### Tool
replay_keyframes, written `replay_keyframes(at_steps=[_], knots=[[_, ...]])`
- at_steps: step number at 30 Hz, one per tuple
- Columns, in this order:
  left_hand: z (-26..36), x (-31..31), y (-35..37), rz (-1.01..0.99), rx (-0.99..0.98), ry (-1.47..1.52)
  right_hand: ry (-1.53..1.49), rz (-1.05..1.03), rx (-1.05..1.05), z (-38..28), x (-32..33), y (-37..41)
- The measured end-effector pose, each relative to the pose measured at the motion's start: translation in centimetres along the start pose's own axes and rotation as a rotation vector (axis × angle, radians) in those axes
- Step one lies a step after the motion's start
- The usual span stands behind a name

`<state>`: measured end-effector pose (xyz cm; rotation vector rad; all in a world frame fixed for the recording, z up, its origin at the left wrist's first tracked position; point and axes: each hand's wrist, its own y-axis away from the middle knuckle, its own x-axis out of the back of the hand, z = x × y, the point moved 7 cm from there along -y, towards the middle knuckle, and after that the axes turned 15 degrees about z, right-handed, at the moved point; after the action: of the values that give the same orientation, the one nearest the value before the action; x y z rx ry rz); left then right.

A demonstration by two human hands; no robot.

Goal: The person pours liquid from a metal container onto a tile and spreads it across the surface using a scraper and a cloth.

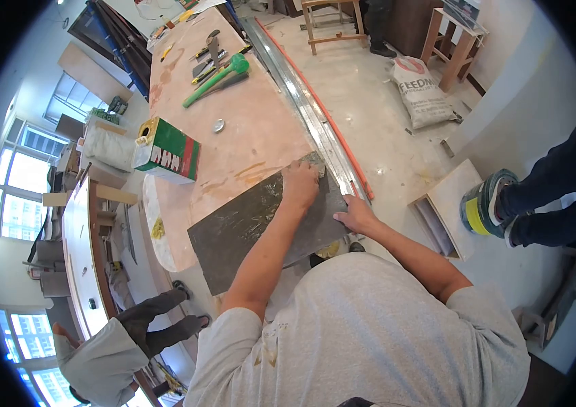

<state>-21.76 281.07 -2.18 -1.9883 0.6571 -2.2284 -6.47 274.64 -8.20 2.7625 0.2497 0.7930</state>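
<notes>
From my head view, here's the dark grey, flat rectangular sheet (227, 241), lying slantwise over the near right corner of the long pinkish worktop (254, 119), its lower part reaching out past the near edge towards my body. It looks stiff, more board than cloth, and I'd guess it's moderately heavy, with enough breadth to tip if I lean on the overhang. That glossy patch across the upper half looks wet, so it's probably slippery there. The corners are where I'd expect chips. I'd take it by the dry, dull edges, one hand on each opposite side, and leave the shiny part alone.

Now my hands. My left hand (300, 184) is palm down near the sheet's far corner, fingers bent and together, bearing on the surface right beside the glossy patch; whether something is tucked under the fingers, I can't tell. My right hand (358, 216) is at the sheet's right side, thumb and forefinger apart, thumb reaching in over the grey face. The other fingers are hidden, so I can't say if they're clamped on the edge. Just beyond it run the long silvery metal strips (288, 81), along the worktop's right edge. Over by the left edge stands the green, white and red tin (169, 154).
</notes>
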Motion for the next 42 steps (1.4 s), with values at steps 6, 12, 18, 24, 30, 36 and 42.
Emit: replay_keyframes(at_steps=[6, 12, 18, 24, 30, 36, 42], knots=[[1.2, 0.6, 0.5, 0.109, 0.01, -0.01, -0.01, -0.013, -0.017, 0.7, -0.3, -0.3], [0.5, -0.8, -0.1, 0.075, 0.009, -0.095, 0.056, -0.021, -0.003, 1.4, -0.7, -0.7], [1.7, -0.7, 0.5, 0.081, -0.01, -0.055, 0.072, 0.022, 0.044, 2.2, -1.2, -1.0], [0.4, 0.2, 1.2, 0.081, 0.0, 0.031, 0.09, 0.017, 0.038, 2.0, -1.1, -1.2], [-3.4, 4.3, -0.8, -0.125, -0.132, -0.065, 0.062, 0.066, 0.067, 2.2, -0.9, -0.7], [-5.5, 2.0, -2.7, -0.076, -0.236, -0.021, 0.043, 0.0, -0.047, 0.0, -0.2, -0.1], [-12.0, 3.3, 4.2, -0.259, -0.133, -0.209, 0.014, 0.053, -0.004, 0.1, 0.1, 0.2]])
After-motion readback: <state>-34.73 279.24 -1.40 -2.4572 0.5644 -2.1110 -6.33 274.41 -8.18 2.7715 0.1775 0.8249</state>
